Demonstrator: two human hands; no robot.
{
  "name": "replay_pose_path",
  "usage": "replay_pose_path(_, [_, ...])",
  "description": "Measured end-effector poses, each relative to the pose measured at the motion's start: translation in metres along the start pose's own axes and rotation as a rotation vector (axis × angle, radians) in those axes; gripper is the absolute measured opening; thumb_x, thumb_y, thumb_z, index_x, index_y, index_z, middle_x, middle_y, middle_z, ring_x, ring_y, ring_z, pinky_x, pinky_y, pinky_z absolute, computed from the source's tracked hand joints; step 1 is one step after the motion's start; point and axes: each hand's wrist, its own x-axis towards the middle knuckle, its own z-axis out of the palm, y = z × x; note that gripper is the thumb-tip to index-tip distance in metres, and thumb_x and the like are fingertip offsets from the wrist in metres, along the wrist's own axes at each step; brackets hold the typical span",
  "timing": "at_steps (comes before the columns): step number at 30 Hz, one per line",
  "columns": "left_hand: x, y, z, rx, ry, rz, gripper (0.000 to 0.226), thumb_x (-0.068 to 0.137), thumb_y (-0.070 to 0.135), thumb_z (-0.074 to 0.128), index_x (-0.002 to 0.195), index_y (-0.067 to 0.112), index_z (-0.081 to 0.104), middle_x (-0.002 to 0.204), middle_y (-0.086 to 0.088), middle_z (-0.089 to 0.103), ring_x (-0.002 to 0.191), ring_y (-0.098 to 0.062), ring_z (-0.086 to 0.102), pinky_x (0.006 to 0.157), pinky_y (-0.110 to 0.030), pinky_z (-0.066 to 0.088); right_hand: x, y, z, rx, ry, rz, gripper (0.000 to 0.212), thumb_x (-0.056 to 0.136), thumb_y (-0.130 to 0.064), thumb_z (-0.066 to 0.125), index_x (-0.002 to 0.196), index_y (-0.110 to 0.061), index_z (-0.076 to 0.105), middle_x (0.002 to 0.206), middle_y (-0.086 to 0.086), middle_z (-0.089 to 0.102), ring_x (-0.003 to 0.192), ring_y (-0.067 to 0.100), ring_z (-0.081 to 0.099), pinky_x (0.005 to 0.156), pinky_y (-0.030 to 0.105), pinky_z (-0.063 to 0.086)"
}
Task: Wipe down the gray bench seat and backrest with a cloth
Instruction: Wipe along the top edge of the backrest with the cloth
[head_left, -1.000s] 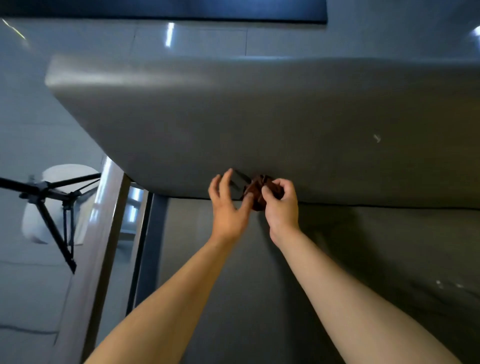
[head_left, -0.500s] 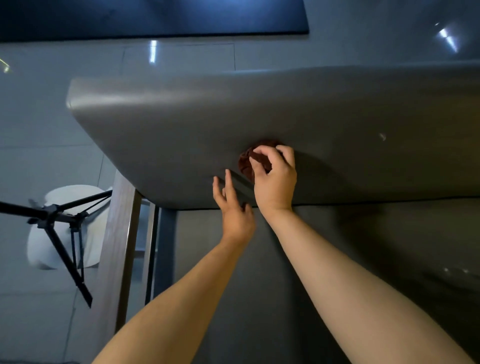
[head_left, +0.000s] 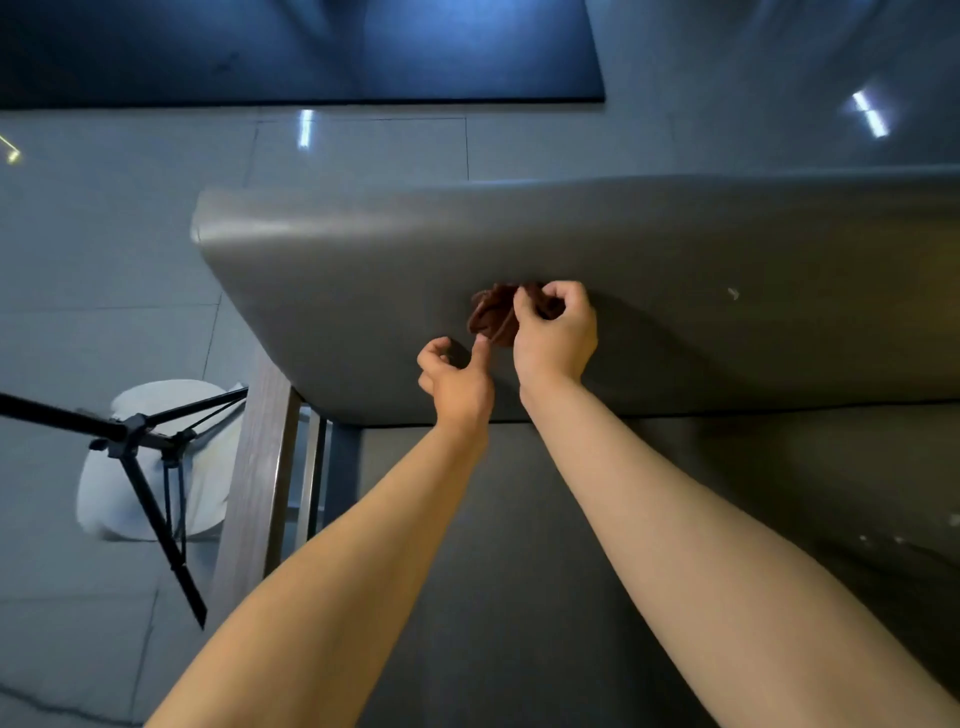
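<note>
Gripping the bunched brown cloth (head_left: 492, 314), the right hand (head_left: 556, 340) holds it against the gray backrest (head_left: 337, 270), fingers (head_left: 571, 295) clenched round the fabric. The left hand (head_left: 457, 382) sits just below and to the left, its fingers half-curled and grasping nothing, thumb raised toward the cloth's lower edge — whether it touches, I cannot tell. The gray seat (head_left: 519, 519) lies under both forearms. A black tripod (head_left: 130, 436) stands on the tiled floor (head_left: 104, 260) at left.

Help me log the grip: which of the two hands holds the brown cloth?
The right hand, fingers curled round the bunched cloth against the backrest. The left hand just below it holds nothing, one finger reaching toward the cloth.
</note>
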Motion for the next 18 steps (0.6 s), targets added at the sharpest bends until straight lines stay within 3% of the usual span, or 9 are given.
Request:
replay_pose_path(5, [0.010, -0.003, -0.005, 0.032, -0.004, -0.021, 0.027, 0.102, 0.038, 0.057, 0.121, 0.034, 0.039, 0.138, -0.002, 0.032, 0.091, -0.005, 0.046, 0.083, -0.029, 0.045, -0.002, 0.007, 0.014, 0.025, 0.017, 0.169, 0.021, 0.091, -0.007, 0.071, 0.095, -0.023, 0.059, 0.120, 0.005, 0.060, 0.094, 0.020, 0.063, 0.070, 0.025, 0.053])
replay_pose_path(9, [0.005, -0.006, 0.000, 0.068, -0.008, -0.021, 0.024, 0.104, 0.036, 0.053, 0.125, 0.034, 0.041, 0.138, -0.004, 0.035, 0.092, -0.005, 0.045, 0.086, -0.030, 0.041, 0.001, -0.007, 0.002, 0.132, -0.060, 0.419, 0.022, 0.092, 0.000, 0.066, 0.104, -0.018, 0.061, 0.109, 0.005, 0.063, 0.074, 0.014, 0.060, 0.050, 0.017, 0.048])
replay_pose_path(11, [0.001, -0.005, 0.003, 0.067, -0.012, -0.029, 0.024, 0.103, 0.037, 0.053, 0.125, 0.034, 0.044, 0.136, -0.004, 0.037, 0.092, -0.007, 0.047, 0.088, -0.033, 0.042, 0.002, -0.014, -0.006, 0.178, -0.105, 0.507, 0.023, 0.092, -0.001, 0.068, 0.108, -0.016, 0.061, 0.112, 0.008, 0.064, 0.079, 0.019, 0.062, 0.060, 0.026, 0.058])
replay_pose_path(13, [-0.002, -0.003, 0.005, 0.034, -0.032, -0.043, 0.020, 0.098, 0.044, 0.058, 0.115, 0.039, 0.049, 0.137, -0.006, 0.044, 0.097, -0.015, 0.053, 0.093, -0.039, 0.048, 0.003, -0.015, -0.011, 0.184, -0.131, 0.480, 0.021, 0.092, -0.011, 0.073, 0.108, -0.019, 0.061, 0.116, 0.008, 0.066, 0.089, 0.022, 0.063, 0.079, 0.036, 0.062])
replay_pose_path(14, [0.000, -0.005, 0.005, 0.019, -0.043, -0.048, 0.020, 0.093, 0.049, 0.060, 0.109, 0.042, 0.050, 0.139, -0.009, 0.047, 0.099, -0.018, 0.054, 0.097, -0.043, 0.048, 0.003, -0.015, -0.013, 0.161, -0.137, 0.413, 0.021, 0.092, -0.019, 0.074, 0.109, -0.020, 0.061, 0.116, 0.005, 0.066, 0.091, 0.020, 0.063, 0.080, 0.032, 0.060])
replay_pose_path(16, [0.006, -0.008, 0.006, -0.003, -0.044, -0.060, 0.028, 0.084, 0.057, 0.062, 0.105, 0.044, 0.052, 0.140, -0.013, 0.049, 0.099, -0.020, 0.053, 0.102, -0.049, 0.047, 0.003, -0.012, -0.013, 0.145, -0.133, 0.273, 0.023, 0.093, -0.029, 0.074, 0.110, -0.022, 0.061, 0.111, -0.002, 0.064, 0.092, 0.014, 0.062, 0.070, 0.021, 0.053])
replay_pose_path(18, [0.007, -0.007, 0.009, -0.008, -0.033, -0.071, 0.030, 0.084, 0.056, 0.059, 0.108, 0.040, 0.052, 0.139, -0.013, 0.049, 0.095, -0.020, 0.052, 0.102, -0.049, 0.048, 0.003, -0.004, -0.008, 0.122, -0.123, 0.221, 0.018, 0.094, -0.029, 0.072, 0.104, -0.024, 0.058, 0.107, -0.005, 0.062, 0.089, 0.011, 0.062, 0.066, 0.018, 0.050])
